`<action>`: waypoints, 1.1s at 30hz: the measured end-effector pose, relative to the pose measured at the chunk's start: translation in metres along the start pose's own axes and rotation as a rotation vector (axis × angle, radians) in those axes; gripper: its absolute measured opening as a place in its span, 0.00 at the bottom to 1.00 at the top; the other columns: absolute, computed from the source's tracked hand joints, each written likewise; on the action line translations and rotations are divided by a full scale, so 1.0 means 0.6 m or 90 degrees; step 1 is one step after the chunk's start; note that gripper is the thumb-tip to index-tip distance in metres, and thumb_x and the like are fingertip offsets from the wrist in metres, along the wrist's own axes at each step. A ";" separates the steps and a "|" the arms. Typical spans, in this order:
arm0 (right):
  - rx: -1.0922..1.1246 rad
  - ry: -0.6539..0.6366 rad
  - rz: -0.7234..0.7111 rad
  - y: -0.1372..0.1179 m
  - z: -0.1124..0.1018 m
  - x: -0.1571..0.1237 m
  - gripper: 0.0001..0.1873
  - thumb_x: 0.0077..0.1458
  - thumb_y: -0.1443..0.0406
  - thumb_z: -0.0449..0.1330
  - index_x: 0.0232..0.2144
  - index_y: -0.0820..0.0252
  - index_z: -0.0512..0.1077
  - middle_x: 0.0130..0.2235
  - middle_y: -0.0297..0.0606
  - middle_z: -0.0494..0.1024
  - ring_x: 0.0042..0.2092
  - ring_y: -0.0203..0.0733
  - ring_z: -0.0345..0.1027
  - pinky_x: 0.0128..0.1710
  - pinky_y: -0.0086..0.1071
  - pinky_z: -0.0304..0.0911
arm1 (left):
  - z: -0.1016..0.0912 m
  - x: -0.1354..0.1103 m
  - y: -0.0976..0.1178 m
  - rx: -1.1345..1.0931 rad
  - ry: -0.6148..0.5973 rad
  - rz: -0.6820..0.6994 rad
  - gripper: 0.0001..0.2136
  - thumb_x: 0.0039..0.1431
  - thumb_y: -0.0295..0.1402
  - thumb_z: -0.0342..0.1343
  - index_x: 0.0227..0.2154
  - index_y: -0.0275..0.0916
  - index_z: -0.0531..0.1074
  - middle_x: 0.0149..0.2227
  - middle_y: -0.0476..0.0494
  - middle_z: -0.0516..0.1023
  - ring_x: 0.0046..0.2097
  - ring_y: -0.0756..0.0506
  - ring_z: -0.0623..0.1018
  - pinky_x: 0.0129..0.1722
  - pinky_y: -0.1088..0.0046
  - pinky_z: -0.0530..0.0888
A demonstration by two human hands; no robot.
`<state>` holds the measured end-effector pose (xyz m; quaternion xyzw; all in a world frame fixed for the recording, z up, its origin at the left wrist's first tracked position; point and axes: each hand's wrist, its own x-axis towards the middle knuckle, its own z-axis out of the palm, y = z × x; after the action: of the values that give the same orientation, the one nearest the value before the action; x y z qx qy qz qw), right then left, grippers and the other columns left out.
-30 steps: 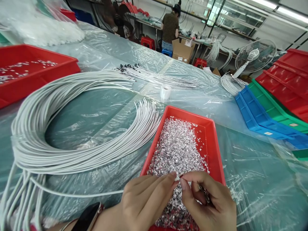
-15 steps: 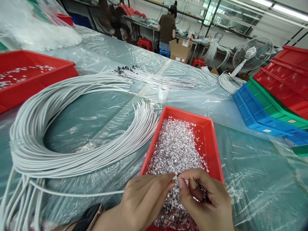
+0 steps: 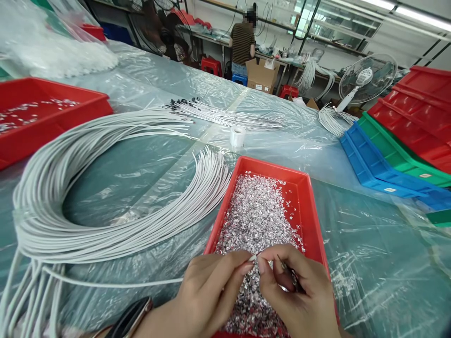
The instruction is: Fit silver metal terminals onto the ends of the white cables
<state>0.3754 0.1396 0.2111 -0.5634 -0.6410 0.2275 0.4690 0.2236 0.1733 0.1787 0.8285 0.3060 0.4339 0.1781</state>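
A table (image 3: 369, 244) under clear plastic sheeting carries a red tray (image 3: 310, 211) beneath the fingers (image 3: 243, 265). Left of them curls a white cable bundle (image 3: 70, 188); beyond lie a tape roll (image 3: 237, 136), more cables (image 3: 229, 115), another red tray (image 3: 52, 112). Far right, stacked trays (image 3: 387, 159), perhaps leaning.

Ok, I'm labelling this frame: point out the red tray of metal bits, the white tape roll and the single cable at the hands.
red tray (image 3: 306, 185), head view, bare far-right corner.
white tape roll (image 3: 237, 136), head view, its side wall.
single cable (image 3: 116, 283), head view, mid-length.
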 end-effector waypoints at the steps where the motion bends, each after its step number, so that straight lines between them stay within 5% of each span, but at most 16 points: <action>1: 0.001 0.000 0.004 0.000 0.000 0.000 0.07 0.49 0.73 0.56 0.26 0.56 0.67 0.19 0.21 0.52 0.17 0.29 0.46 0.16 0.23 0.47 | 0.000 0.002 0.001 -0.001 -0.004 -0.002 0.08 0.66 0.25 0.43 0.38 0.34 0.68 0.27 0.46 0.78 0.23 0.51 0.75 0.23 0.75 0.70; 13: 0.003 0.001 0.009 -0.002 0.000 0.002 0.06 0.50 0.72 0.55 0.26 0.55 0.66 0.19 0.22 0.51 0.17 0.29 0.46 0.16 0.25 0.46 | -0.003 -0.004 -0.004 -0.051 -0.042 -0.007 0.08 0.65 0.24 0.42 0.40 0.34 0.67 0.27 0.45 0.77 0.25 0.50 0.76 0.24 0.75 0.70; 23: -0.019 0.011 0.046 0.012 -0.017 0.020 0.08 0.54 0.69 0.55 0.24 0.56 0.64 0.20 0.24 0.54 0.19 0.31 0.46 0.16 0.26 0.46 | -0.015 0.014 0.007 -0.049 0.014 0.032 0.07 0.64 0.23 0.46 0.39 0.34 0.69 0.30 0.45 0.79 0.31 0.51 0.78 0.30 0.76 0.74; 26: -0.078 0.025 0.049 0.028 -0.031 0.034 0.17 0.55 0.67 0.56 0.18 0.56 0.56 0.20 0.24 0.49 0.20 0.32 0.43 0.17 0.27 0.44 | -0.018 0.020 0.006 -0.062 0.021 0.053 0.10 0.61 0.19 0.49 0.42 0.34 0.70 0.32 0.44 0.80 0.34 0.49 0.76 0.32 0.73 0.74; 30: -0.102 0.061 0.070 0.044 -0.046 0.047 0.08 0.55 0.65 0.59 0.25 0.56 0.64 0.20 0.24 0.51 0.21 0.33 0.46 0.19 0.28 0.48 | -0.021 0.017 0.002 0.000 0.033 0.103 0.13 0.56 0.16 0.52 0.43 0.33 0.71 0.36 0.45 0.81 0.39 0.45 0.74 0.39 0.66 0.70; 33: -0.104 0.050 0.066 0.049 -0.052 0.050 0.17 0.56 0.64 0.58 0.18 0.56 0.58 0.20 0.24 0.49 0.21 0.33 0.44 0.19 0.28 0.45 | -0.025 0.009 0.000 0.032 0.039 0.127 0.14 0.54 0.14 0.52 0.41 0.33 0.73 0.40 0.45 0.81 0.41 0.44 0.73 0.41 0.64 0.67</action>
<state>0.4191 0.1679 0.2115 -0.6407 -0.6082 0.1763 0.4342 0.2135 0.1773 0.1904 0.8455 0.2381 0.4665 0.1037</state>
